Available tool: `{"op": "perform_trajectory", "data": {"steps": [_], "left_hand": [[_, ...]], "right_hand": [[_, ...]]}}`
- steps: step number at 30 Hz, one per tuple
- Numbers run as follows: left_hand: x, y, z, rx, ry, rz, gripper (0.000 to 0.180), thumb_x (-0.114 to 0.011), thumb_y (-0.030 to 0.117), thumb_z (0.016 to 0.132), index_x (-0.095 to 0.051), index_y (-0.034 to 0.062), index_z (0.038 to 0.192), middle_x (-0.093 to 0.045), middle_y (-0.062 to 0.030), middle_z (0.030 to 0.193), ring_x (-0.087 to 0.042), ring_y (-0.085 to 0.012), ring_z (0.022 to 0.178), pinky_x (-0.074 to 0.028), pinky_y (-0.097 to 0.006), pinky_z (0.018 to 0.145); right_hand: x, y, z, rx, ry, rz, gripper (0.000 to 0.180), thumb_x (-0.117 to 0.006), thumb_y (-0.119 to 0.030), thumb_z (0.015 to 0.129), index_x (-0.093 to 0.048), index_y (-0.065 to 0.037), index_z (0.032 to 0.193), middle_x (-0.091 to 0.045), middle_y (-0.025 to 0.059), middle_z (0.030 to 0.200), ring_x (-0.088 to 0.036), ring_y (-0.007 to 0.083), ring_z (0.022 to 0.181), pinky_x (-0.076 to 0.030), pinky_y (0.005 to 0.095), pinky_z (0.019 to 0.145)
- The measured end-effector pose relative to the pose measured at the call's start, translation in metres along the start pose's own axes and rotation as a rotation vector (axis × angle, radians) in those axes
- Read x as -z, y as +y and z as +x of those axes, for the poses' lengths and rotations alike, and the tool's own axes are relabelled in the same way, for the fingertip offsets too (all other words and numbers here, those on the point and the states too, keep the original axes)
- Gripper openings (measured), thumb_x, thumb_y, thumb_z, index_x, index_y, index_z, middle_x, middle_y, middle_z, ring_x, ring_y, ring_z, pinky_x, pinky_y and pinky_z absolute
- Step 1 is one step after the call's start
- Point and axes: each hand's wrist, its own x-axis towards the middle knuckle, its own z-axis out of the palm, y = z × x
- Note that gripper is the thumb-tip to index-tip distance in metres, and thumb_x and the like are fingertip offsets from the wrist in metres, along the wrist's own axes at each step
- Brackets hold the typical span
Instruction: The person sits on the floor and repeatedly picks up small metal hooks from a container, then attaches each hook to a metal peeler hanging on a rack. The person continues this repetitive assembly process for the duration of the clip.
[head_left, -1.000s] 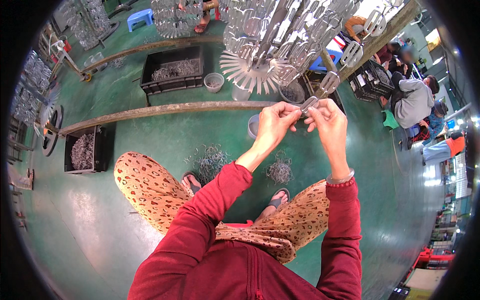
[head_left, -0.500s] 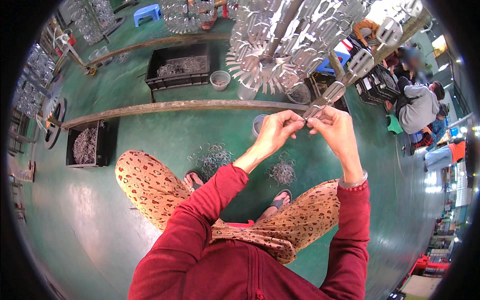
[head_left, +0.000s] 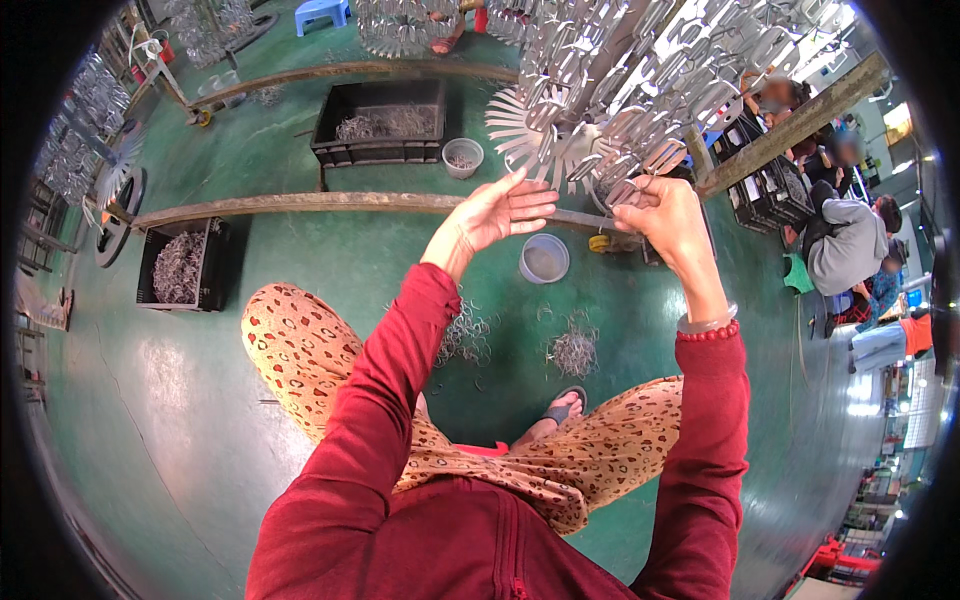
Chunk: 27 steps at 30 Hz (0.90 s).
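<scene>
My left hand [head_left: 488, 215] is held out flat, fingers stretched and empty, in front of the hanging rack. To its right, my right hand [head_left: 672, 225] is closed in a pinch on a silver slotted metal piece [head_left: 624, 193]. Its far end overlaps the other pieces behind, so whether it is joined to them cannot be told. Ahead of both hands stands a round rack [head_left: 640, 90] hung thickly with similar shiny oval pieces. Below my hands, a pile of small wire rings [head_left: 575, 352] lies on the floor, and another pile [head_left: 463, 335] shows beside my left sleeve.
A wooden rail [head_left: 330, 203] runs across in front of me. Beyond it are a black crate [head_left: 378, 150] and a small white tub [head_left: 462, 158]. A whitish bucket [head_left: 544, 259] sits nearer. Another crate [head_left: 218, 262] stands at left. Seated people [head_left: 845, 245] work at right.
My hands have parted: the left has moved left and opened, while the right keeps its pinch. The row of linked metal pieces along the slanted wooden bar no longer lies there. My view has shifted slightly.
</scene>
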Motion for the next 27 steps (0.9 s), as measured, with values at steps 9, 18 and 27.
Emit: {"op": "perform_trajectory", "data": {"steps": [9, 18, 27], "left_hand": [[-0.017, 0.028, 0.023, 0.126, 0.044, 0.19, 0.031, -0.058, 0.025, 0.089, -0.058, 0.0, 0.107, -0.064, -0.0132, 0.109, -0.062, -0.0217, 0.099, -0.051, -0.035, 0.079], [-0.031, 0.028, 0.021, 0.148, 0.142, 0.228, 0.025, -0.058, 0.025, 0.089, -0.06, 0.0069, 0.106, -0.065, -0.0093, 0.104, -0.064, -0.0195, 0.09, -0.048, -0.041, 0.08], [-0.034, 0.018, 0.022, 0.119, 0.225, 0.247, 0.02, -0.056, 0.021, 0.089, -0.06, 0.0069, 0.103, -0.063, -0.0073, 0.101, -0.063, -0.021, 0.091, -0.047, -0.034, 0.07]], "right_hand": [[-0.032, -0.018, 0.016, -0.048, 0.153, 0.081, 0.017, -0.069, 0.0, 0.073, -0.067, 0.004, 0.089, -0.068, 0.0104, 0.072, -0.065, 0.0113, 0.062, -0.052, 0.0241, 0.056], [-0.035, -0.036, 0.013, -0.079, 0.175, 0.048, 0.016, -0.066, 0.003, 0.075, -0.066, 0.007, 0.091, -0.067, 0.0093, 0.072, -0.063, 0.0103, 0.064, -0.055, 0.0251, 0.059], [-0.038, -0.026, 0.013, -0.053, 0.186, -0.017, 0.02, -0.064, 0.003, 0.076, -0.063, 0.009, 0.094, -0.069, 0.0118, 0.078, -0.066, 0.0134, 0.066, -0.055, 0.0248, 0.06]]}}
